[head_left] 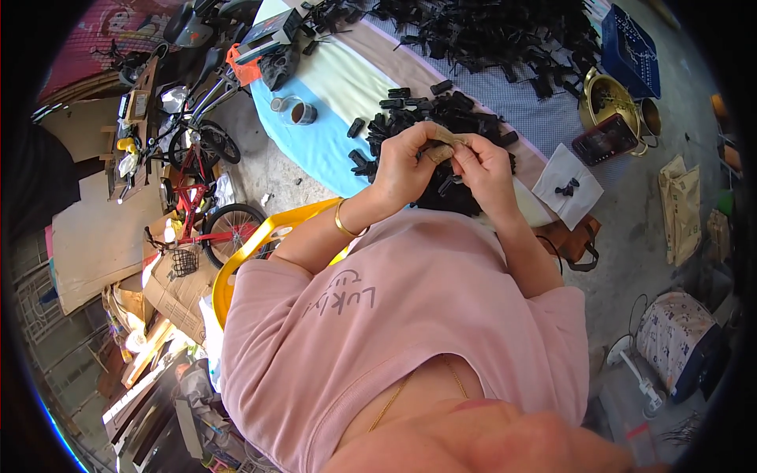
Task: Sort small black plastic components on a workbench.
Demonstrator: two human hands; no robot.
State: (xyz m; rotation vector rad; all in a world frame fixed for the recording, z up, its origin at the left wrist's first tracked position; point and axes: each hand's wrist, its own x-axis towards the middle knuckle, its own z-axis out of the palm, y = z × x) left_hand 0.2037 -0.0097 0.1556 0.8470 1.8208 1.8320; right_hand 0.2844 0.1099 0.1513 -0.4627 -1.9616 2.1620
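Note:
My left hand [404, 162] and my right hand [487, 172] meet over a pile of small black plastic parts [384, 126] on the cloth-covered table. Tan covers [443, 142] sit around the thumb and forefinger of my left hand. Both hands are closed in a pinch, fingertips touching. Whatever lies between them is too small or hidden to make out. Right of my right hand, a few black pieces [567, 188] rest on a white paper sheet [557, 206]. A clear cup [296, 112] with dark liquid stands left of the pile.
Farther back spreads a larger heap of black parts [489, 35]. At the right are a blue basket [631, 55], a gold-coloured pot [603, 98] and a phone [605, 139]. A yellow chair [223, 296] is beside me, with a red bicycle [189, 197] beyond it.

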